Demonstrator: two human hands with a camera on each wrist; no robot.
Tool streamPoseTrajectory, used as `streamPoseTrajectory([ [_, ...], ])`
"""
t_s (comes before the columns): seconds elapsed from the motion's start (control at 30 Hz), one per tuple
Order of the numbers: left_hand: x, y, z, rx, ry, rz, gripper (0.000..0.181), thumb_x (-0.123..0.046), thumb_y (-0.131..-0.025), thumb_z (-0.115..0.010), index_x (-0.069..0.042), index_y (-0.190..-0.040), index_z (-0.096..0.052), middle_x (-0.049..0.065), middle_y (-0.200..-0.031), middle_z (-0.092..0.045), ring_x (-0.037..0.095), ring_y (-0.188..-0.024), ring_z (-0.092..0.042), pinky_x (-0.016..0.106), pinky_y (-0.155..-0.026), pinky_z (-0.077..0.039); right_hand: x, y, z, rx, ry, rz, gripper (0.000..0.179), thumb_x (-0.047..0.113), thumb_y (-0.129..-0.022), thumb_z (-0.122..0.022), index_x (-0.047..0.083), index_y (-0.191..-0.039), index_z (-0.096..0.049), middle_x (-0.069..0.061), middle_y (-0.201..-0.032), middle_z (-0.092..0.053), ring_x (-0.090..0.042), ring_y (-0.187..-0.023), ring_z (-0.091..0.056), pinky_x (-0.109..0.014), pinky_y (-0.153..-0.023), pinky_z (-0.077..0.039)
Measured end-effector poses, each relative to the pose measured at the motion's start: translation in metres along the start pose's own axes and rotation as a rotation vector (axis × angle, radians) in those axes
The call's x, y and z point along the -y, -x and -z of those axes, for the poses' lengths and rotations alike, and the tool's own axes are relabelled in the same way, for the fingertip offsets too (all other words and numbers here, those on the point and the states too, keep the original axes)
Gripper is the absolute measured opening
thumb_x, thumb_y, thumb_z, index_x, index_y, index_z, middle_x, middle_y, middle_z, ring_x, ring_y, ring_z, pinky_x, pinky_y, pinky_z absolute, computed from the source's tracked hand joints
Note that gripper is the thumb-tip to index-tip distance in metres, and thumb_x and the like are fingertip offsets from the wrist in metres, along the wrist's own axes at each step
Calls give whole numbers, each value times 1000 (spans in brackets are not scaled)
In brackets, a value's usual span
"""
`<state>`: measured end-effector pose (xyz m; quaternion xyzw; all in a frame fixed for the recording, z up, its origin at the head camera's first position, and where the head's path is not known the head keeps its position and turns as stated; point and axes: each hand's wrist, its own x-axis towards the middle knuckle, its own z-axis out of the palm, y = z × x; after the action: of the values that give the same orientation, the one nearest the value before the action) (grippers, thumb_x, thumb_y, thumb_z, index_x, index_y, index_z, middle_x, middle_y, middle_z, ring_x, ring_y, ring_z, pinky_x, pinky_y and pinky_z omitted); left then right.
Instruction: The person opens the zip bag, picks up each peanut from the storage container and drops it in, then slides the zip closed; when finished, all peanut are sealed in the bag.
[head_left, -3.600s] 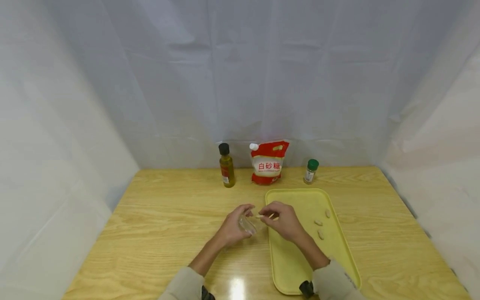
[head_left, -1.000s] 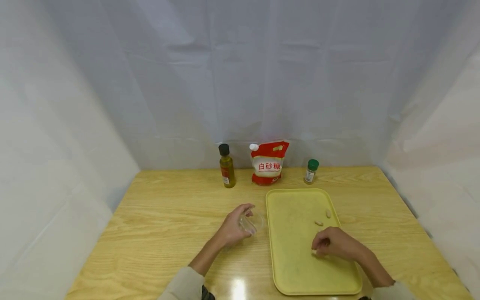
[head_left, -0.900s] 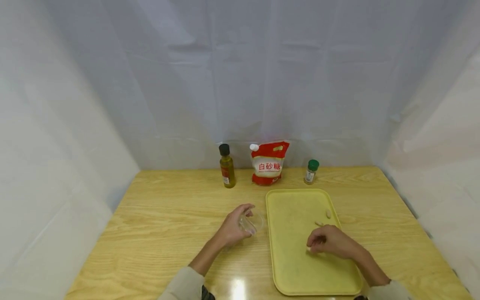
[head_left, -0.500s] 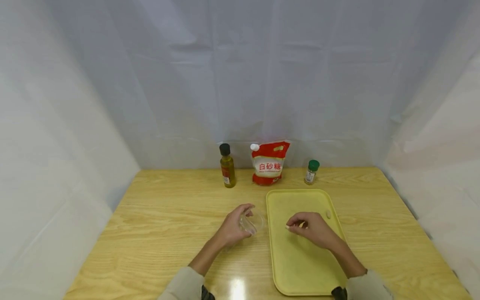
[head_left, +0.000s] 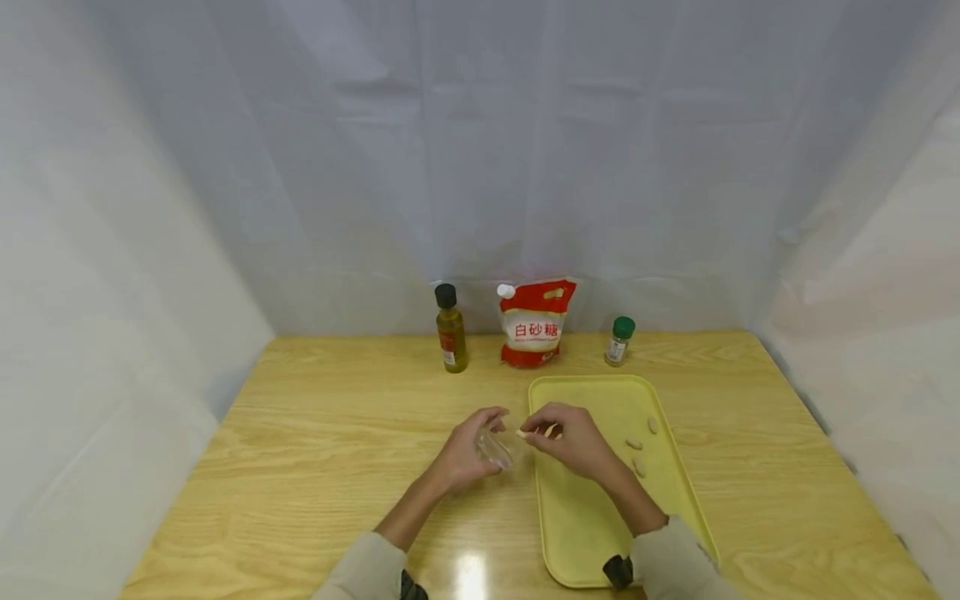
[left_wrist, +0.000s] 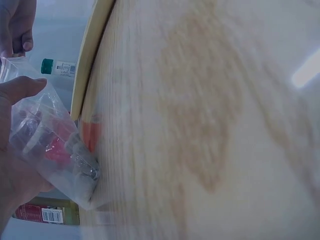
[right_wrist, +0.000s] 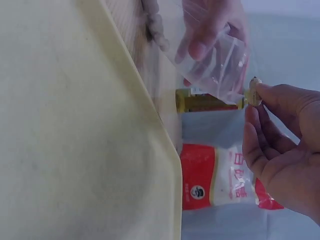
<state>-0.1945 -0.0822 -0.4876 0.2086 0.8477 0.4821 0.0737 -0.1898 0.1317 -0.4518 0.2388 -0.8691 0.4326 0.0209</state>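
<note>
Right wrist view: peanuts [right_wrist: 156, 29] already in the plastic bag [right_wrist: 220, 75] my left hand [head_left: 463, 457] grips; my right hand [head_left: 572, 439] pinches another peanut [right_wrist: 255, 92]; three unbagged peanuts [head_left: 634, 444] on the yellow tray [head_left: 588, 521].

The bag [left_wrist: 62, 155] looks glossy plastic, the tray [head_left: 577, 533] smooth matt plastic, the table [head_left: 337, 400] shiny wood.

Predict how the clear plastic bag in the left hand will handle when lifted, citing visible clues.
The clear plastic bag is probably floppy, since it looks creased beside the left hand. With peanuts gathered at its lower end, it would likely hang bottom-heavy.
</note>
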Motion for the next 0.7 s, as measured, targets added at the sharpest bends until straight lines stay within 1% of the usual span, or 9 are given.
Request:
streamPoseTrajectory([
  [0.17,0,1,0,6,24,23,78,5,-68,-73,-13,-138,-44,13,-125,-58,31,-116,-54,45,-94,-49,8,-5,-8,-3,-7,0,10,13,-84,-70,8,-92,-72,-2,-86,-69,-8,-76,-61,-18,-64,-51],
  [0.27,0,1,0,7,25,19,77,4,-69,-72,-13,-138,-43,13,-125,-58,31,-116,-54,45,-95,-48,10,-4,-9,-1,-22,-6,14,14,-84,-70,5,-94,-71,-3,-87,-70,-10,-78,-63,-18,-65,-51],
  [0.33,0,1,0,6,20,14,76,4,-69,-72,-13,-138,-43,12,-124,-58,30,-116,-54,45,-96,-48,8,-3,-8,-3,-19,-17,14,16,-84,-70,6,-95,-71,-2,-88,-70,-10,-78,-63,-18,-66,-51],
  [0.5,1,0,0,1,7,6,76,4,-68,-73,-12,-137,-44,10,-121,-58,29,-116,-54,44,-97,-47,0,1,-1,-12,-5,-40,14,16,-84,-71,8,-95,-71,0,-88,-70,-7,-78,-62,-19,-66,-52],
  [0.7,1,0,0,-5,9,9,78,6,-67,-73,-12,-137,-44,10,-121,-58,28,-117,-54,43,-97,-48,-11,9,14,-14,4,-48,14,14,-84,-70,5,-95,-71,-3,-90,-71,-8,-77,-62,-21,-66,-52],
])
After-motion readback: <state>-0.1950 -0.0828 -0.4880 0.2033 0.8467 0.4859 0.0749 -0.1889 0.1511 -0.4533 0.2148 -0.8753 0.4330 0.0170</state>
